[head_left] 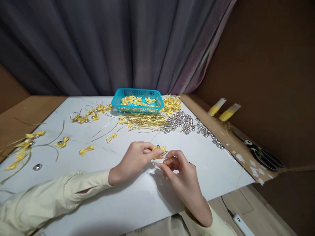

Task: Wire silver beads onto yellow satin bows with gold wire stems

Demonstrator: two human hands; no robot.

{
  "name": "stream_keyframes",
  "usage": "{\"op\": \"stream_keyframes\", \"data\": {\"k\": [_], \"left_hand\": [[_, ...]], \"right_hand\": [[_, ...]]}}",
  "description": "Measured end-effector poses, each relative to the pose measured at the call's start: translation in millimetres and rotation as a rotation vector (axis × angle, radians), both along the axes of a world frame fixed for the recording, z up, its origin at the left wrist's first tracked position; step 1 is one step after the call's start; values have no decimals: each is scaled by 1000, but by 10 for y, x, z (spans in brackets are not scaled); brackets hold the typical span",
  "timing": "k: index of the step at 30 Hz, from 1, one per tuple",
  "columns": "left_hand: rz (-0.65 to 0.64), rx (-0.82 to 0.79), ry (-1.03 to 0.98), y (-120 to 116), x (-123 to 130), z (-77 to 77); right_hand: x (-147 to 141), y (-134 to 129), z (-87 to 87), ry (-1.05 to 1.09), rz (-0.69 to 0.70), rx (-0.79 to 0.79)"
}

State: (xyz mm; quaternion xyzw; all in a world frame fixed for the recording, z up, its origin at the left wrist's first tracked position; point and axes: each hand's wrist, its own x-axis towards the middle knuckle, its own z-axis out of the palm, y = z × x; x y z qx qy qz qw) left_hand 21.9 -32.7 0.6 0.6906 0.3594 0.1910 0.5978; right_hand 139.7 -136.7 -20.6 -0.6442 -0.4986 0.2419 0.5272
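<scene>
My left hand [137, 159] pinches a small yellow ribbon bow [163, 149] between thumb and finger, above the white table. A silver bead sits at the bow's middle, and fingers cover part of it. Just below and to the right, my right hand [178, 168] has its thumb and fingertips closed on what looks like a thin gold wire hanging by the bow; most of the wire is hidden. Nearest beyond the hands lie a loose yellow bow [112, 138], a pile of gold wires [147, 120] and many silver heart-shaped beads [180, 120].
A teal basket [138, 110] with yellow bows stands at the back, beside a heap of bows [172, 103]. Bows with wires [24, 144] lie at left. On the right ledge are two yellow-filled bottles [230, 112], black-handled scissors [263, 157] and paper scraps [256, 170].
</scene>
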Motion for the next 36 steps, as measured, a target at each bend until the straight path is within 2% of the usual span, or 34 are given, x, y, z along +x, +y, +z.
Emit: {"op": "stream_keyframes", "data": {"k": [4,9,12,16,20,22,26,30,36], "left_hand": [[-11,-30,8,-11,0,40],[-25,16,19,-22,-14,45],[-37,189,25,-25,-34,23],[-97,376,52,-17,-61,-3],[-171,505,93,-28,-76,-14],[-221,573,99,-47,-83,-26],[-308,661,71,-88,-98,-59],[-356,646,73,-102,-81,-49],[-396,541,72,-119,-58,42]], "right_hand": [[-4,7,-28,-105,-39,55],[-24,14,-72,-119,-66,108],[-9,7,-63,-107,-55,83],[104,-17,13,-98,57,10],[223,-8,65,-297,2,150],[244,17,68,-344,80,185],[246,62,68,-374,309,159],[246,55,78,-301,385,139],[235,27,67,-100,258,149]]}}
